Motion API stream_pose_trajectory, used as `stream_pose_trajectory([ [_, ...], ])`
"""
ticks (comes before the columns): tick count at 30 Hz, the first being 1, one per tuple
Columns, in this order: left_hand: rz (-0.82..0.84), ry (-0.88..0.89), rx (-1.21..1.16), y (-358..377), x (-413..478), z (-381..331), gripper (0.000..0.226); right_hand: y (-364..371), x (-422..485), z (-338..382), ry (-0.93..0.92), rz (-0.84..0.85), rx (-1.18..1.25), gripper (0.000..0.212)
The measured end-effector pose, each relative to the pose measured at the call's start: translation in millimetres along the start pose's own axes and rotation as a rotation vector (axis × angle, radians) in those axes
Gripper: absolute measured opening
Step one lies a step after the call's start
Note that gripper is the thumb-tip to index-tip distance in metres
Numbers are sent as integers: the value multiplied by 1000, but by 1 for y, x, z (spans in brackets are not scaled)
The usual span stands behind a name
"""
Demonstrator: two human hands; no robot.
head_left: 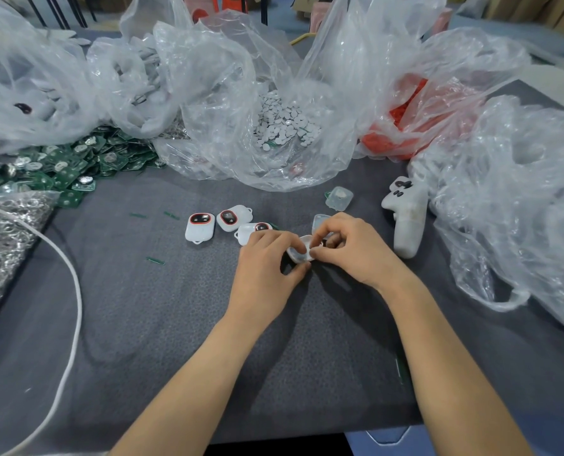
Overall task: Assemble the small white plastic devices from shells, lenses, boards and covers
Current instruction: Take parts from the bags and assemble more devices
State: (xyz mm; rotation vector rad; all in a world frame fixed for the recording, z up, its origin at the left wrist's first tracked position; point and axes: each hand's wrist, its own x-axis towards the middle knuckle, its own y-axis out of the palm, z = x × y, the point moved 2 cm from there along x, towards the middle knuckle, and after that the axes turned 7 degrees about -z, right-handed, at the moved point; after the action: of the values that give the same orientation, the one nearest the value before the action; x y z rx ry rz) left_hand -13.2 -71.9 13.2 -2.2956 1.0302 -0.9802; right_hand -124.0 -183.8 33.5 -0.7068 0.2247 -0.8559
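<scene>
Both my hands meet over a small white shell [301, 252] at the middle of the grey table. My left hand [265, 271] grips the shell from the left, thumb under it. My right hand [349, 248] pinches at its right edge; what lies under those fingertips is hidden. Three white devices with red-ringed dark lenses lie just left: one [200, 227], a second [231, 218], a third [252, 230] partly behind my left hand. A translucent cover [339, 198] with a part inside lies beyond my right hand, and another clear piece [320, 222] sits by my right fingers.
Green boards [60, 166] are heaped at the left. Clear bags hold small white discs [283, 126], red parts [402, 120] and white shells [142, 70]. A white handheld tool [405, 218] lies at the right. Metal rings [1, 238] and a white cord [76, 291] are at the left.
</scene>
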Motion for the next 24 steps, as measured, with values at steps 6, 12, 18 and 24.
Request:
stream_pose_trajectory([
  [6,7,2,1,1,-1,0,11,2,-1,2,-6,-13,-14,12],
  [12,9,-15,-14,1,0,0,14,1,2,-1,6,-50,-53,14],
  [18,-18,-36,-23,0,0,1,24,1,1,0,2,-73,-49,14],
  [24,3,-10,-10,2,-2,2,19,0,2,1,-6,-117,-45,5],
])
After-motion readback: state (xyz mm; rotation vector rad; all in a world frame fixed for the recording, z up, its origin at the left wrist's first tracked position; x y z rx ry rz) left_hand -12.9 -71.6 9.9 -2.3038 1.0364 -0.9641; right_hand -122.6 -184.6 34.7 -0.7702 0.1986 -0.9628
